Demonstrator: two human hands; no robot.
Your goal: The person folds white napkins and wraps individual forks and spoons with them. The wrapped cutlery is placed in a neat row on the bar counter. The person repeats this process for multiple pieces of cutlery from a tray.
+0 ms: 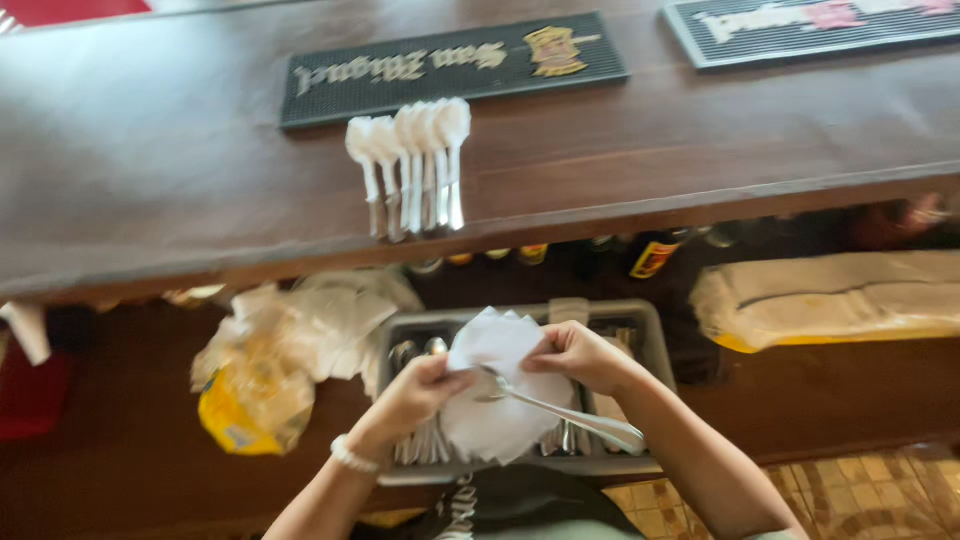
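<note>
My left hand (pixel 412 392) and my right hand (pixel 580 355) both grip a white paper napkin (pixel 497 345), held over a grey cutlery tray (pixel 650 340). A metal spoon (pixel 560 410) lies across the napkin, its handle pointing right and toward me; the napkin partly wraps its bowl. The tray holds more metal cutlery, mostly hidden by the napkin. On the dark wooden counter (pixel 150 170) beyond, several spoons (pixel 412 165) lie side by side in a row, bowls pointing away.
Two black rubber bar mats (pixel 450 65) (pixel 810 25) lie at the counter's far side. A crumpled bag of napkins (pixel 275 365) sits left of the tray. Wrapped white packs (pixel 830 300) lie to the right. Bottles (pixel 655 255) stand under the counter edge.
</note>
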